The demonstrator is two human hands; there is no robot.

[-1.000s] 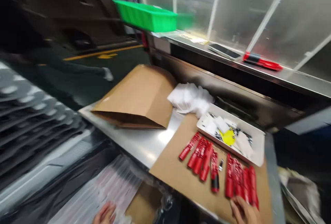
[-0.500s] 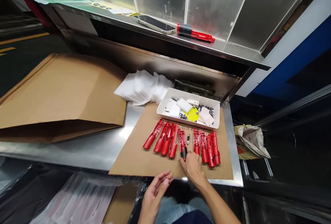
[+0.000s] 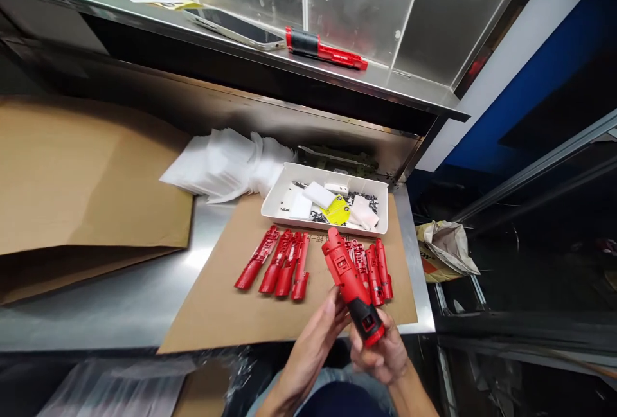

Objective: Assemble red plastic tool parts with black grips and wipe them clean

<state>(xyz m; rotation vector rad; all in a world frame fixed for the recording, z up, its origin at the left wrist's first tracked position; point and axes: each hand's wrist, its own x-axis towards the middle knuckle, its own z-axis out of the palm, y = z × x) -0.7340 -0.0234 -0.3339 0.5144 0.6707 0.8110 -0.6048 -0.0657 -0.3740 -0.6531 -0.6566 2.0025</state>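
My hands hold a red plastic tool housing [image 3: 349,282] with a black grip section up over the front edge of a brown cardboard sheet [image 3: 212,314]. My left hand [image 3: 311,346] wraps its middle, and my right hand [image 3: 378,356] supports the black end. Loose red housing pieces lie on the sheet in two groups, one [image 3: 274,263] left of my hands and one [image 3: 375,272] partly behind the held housing. A white tray [image 3: 322,202] behind them holds white pieces, a yellow tag and small dark parts.
The sheet lies on a stainless steel table [image 3: 120,295] beside a large brown paper sheet [image 3: 81,173] and a stack of white foam wrappers [image 3: 226,163]. On the shelf above lie a phone [image 3: 234,26] and a red-and-black tool [image 3: 325,49].
The black-ended red housing has left the sheet and is now lifted in both my hands. The head view has turned and moved, so the table sits further left and lower.
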